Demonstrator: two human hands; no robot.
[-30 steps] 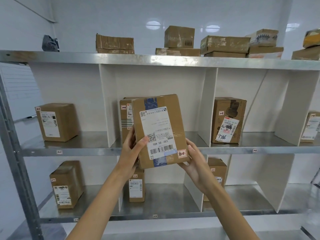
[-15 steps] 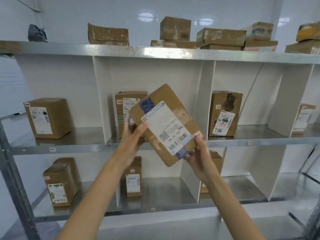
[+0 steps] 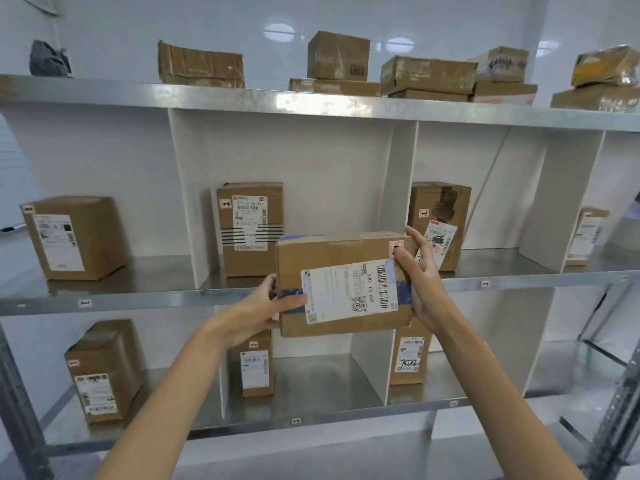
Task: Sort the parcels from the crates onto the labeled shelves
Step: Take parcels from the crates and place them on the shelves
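Observation:
I hold a brown cardboard parcel [image 3: 343, 285] with blue tape and a white shipping label, lying on its long side in front of the middle shelf edge [image 3: 138, 299]. My left hand [image 3: 266, 306] grips its left end, thumb across the front. My right hand [image 3: 420, 271] clasps its right end, fingers over the top corner. The parcel hovers before the middle compartment, to the right of an upright labelled box [image 3: 250, 228] standing there.
White dividers [image 3: 187, 199] split the metal shelves into compartments, each holding a box: far left [image 3: 72, 237], right [image 3: 440, 223], far right [image 3: 588, 235]. Lower shelf carries more boxes [image 3: 104, 370]. Several parcels sit on the top shelf [image 3: 427, 76]. Small tags mark shelf edges.
The parcel has been turned from upright, through a tilt, to lying horizontally, label now sideways. Both hands shifted to its ends and moved it right and slightly lower.

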